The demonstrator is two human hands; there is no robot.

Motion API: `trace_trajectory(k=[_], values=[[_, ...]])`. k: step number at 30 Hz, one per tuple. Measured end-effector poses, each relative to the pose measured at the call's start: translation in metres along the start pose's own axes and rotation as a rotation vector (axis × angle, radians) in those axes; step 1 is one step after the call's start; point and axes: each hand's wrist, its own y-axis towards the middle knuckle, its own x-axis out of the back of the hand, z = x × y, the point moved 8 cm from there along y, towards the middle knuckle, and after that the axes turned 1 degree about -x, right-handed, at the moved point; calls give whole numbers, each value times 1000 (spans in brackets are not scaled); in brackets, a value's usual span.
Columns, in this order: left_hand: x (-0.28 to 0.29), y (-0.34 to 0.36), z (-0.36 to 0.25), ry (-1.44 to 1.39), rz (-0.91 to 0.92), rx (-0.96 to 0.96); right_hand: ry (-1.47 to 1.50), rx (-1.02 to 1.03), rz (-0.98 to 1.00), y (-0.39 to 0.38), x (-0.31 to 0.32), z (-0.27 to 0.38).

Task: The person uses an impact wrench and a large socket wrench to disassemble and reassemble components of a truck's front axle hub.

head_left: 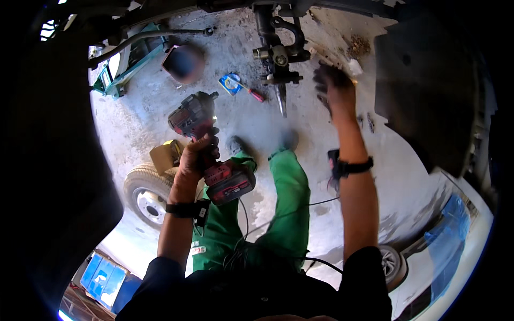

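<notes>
My left hand (197, 156) is wrapped round the handle of a red and black cordless impact wrench (194, 114), its battery pack toward me and its head pointing up and right. Hanging at the top centre is a vehicle's steering knuckle (279, 58), with a bare tapered spindle (282, 100) pointing down. Just right of the knuckle is my right hand (336, 88), darkened and slightly blurred. Its fingers stretch toward the metal part, apart from each other, with nothing visible in them. Whether a fingertip touches the part is hard to make out.
On the concrete floor lie a red-handled screwdriver (254, 94) and a blue packet (231, 84). An open container (183, 64), a cardboard box (165, 156) and a wheel (148, 197) stand to the left. A dark panel (409, 91) hangs at right. Cables trail across my lap.
</notes>
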Motion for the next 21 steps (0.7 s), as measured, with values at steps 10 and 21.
trace_trajectory(k=[10,21], values=[[44,203,-25,-105,188,-224,203,-46,61,246,-66,-96],[58,301,-41,218,328,-364,217,76,175,226,-136,-132]])
